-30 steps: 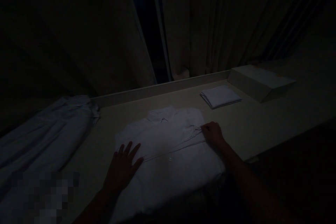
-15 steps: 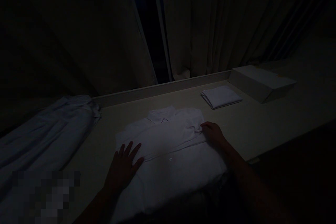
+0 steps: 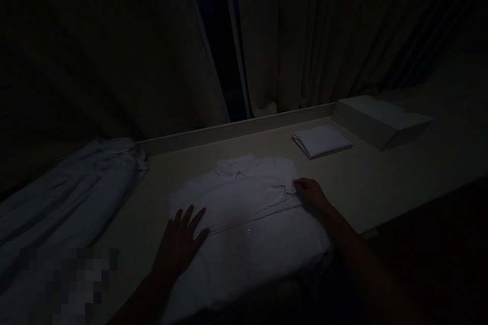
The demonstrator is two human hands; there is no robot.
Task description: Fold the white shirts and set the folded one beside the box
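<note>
A white collared shirt [image 3: 244, 244] lies on the counter in front of me, its collar away from me and a fold running across its middle. Its lower part reaches over the near edge into shadow. My left hand [image 3: 179, 238] rests flat on the left side of the shirt, fingers spread. At the shirt's right side, my right hand [image 3: 310, 193] pinches the fabric between thumb and fingers, and small creases gather there.
A folded white garment [image 3: 322, 141] lies farther back on the counter [image 3: 412, 172], beside a pale box [image 3: 381, 117]. On the left is a loose heap of white clothes [image 3: 84, 188]. Curtains [image 3: 290, 35] hang behind the counter's raised back edge. The room is dim.
My right hand has shifted very slightly, and the creases beside its fingers look a little different. My left hand stays in place on the shirt.
</note>
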